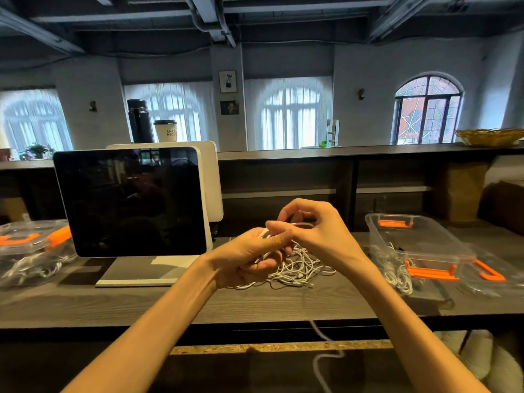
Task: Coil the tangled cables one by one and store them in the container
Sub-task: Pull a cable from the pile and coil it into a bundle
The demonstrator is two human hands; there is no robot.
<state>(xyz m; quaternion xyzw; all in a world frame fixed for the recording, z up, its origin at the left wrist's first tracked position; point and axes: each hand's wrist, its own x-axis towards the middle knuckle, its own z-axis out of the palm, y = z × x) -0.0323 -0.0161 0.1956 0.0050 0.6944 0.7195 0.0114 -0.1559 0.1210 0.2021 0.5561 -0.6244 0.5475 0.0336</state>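
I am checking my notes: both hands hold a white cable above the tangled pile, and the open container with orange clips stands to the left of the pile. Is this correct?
Not quite. In the head view the open container stands to the right of the pile. The rest is correct: left hand and right hand hold a white cable above it.

Two bare forearms, no sleeves in view. Left hand point(249, 256) and right hand point(314, 228) bare: no gloves, rings, watch or bands visible (wrists plain). Fingernails short, unpainted where they show. Slim arms, upper arms out of frame.
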